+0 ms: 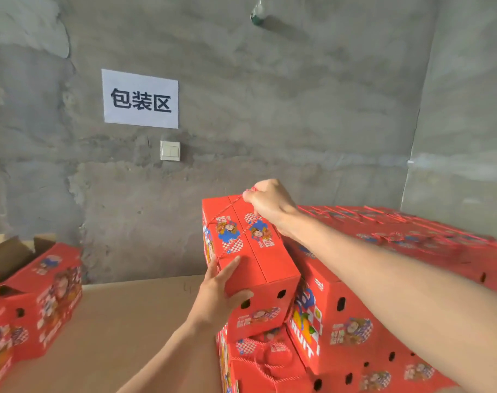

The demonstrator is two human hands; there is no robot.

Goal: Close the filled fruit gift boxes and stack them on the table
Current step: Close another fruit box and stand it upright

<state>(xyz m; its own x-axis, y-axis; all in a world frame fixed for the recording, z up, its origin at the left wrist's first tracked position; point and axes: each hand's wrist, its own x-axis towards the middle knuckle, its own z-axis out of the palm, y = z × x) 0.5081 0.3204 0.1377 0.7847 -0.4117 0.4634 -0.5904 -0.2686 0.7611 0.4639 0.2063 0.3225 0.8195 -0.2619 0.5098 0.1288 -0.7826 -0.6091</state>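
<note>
A closed red fruit gift box [267, 268] hangs tilted above the lower boxes at the left end of a stack of closed red boxes [383, 279]. My right hand [267, 204] grips the box's red cord handle at its far top end. My left hand [223, 293] holds the near left corner of the same box, thumb on the front face and fingers along the left side. Another closed box with a red cord [264, 355] lies directly beneath it.
Brown cardboard covers the table [122, 321]. At the left stand red boxes with open flaps [34, 296]. The grey concrete wall behind carries a white paper sign [141, 99] and a light switch [170, 150]. The stack fills the right side.
</note>
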